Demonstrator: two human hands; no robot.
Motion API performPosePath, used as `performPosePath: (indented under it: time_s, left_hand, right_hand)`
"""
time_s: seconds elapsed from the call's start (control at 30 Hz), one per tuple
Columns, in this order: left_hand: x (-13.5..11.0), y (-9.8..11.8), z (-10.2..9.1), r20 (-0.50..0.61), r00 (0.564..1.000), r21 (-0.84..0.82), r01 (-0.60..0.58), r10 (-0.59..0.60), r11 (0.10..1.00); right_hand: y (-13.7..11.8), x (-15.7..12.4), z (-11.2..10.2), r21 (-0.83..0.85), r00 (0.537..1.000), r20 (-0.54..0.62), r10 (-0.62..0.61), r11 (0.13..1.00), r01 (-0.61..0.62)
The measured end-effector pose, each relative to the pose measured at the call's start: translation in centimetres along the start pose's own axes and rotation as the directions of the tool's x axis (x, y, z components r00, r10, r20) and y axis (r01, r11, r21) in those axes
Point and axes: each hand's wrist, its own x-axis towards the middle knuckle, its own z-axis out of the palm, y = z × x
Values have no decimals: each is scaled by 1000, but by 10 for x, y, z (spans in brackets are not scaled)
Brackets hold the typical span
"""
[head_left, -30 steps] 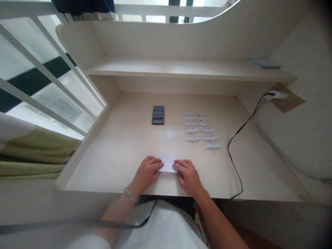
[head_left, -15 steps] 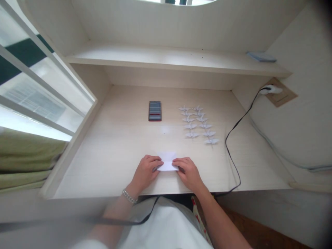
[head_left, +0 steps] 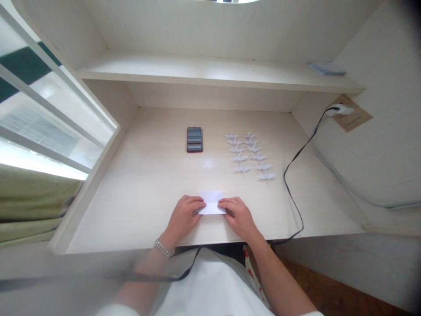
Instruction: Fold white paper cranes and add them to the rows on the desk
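A small sheet of white paper (head_left: 212,207) lies near the front of the desk between my hands. My left hand (head_left: 186,215) pinches its left edge, thumb and fingers closed on it. At the opposite edge my right hand (head_left: 239,216) grips the paper the same way. The sheet's lower part looks folded up at the front, though its layers are hard to make out. Beyond the right hand stand several folded white paper cranes (head_left: 241,169) in two columns.
A dark phone-like rectangle (head_left: 194,139) with a blurred face lies toward the back. A black cable (head_left: 285,175) runs from the wall socket (head_left: 350,113) down the desk's right side. The shelf (head_left: 197,72) spans the back, with a light-blue stack (head_left: 327,68) on it.
The view has shifted slightly, so the whole scene sits a little further left and up. Both hands keep their hold on the paper, with hardly any motion of their own.
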Motion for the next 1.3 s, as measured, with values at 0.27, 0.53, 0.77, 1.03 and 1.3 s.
performPosePath:
  time_s: [0.27, 0.53, 0.77, 1.03, 1.3]
  left_hand:
    - [1, 0, -1, 8, 1000, -3, 10, -10, 1000]
    - [17, 6, -4, 10, 991, 6, 137, -137, 991]
    - [32, 10, 3, -81, 913, 60, 405, -400, 912]
    - [35, 12, 5, -93, 898, 156, 439, -429, 885]
    - [37, 13, 5, -80, 890, 184, 456, -449, 871]
  right_hand:
    - [1, 3, -2, 5, 1000, 15, -5, 1000, 5]
    - [-8, 16, 0, -45, 976, -44, 212, 976, -214]
    - [-15, 32, 8, -168, 893, -117, 434, 878, -449]
    - [-20, 38, 7, -276, 878, -141, 457, 834, -478]
    - [-20, 40, 6, -279, 868, -134, 477, 823, -495]
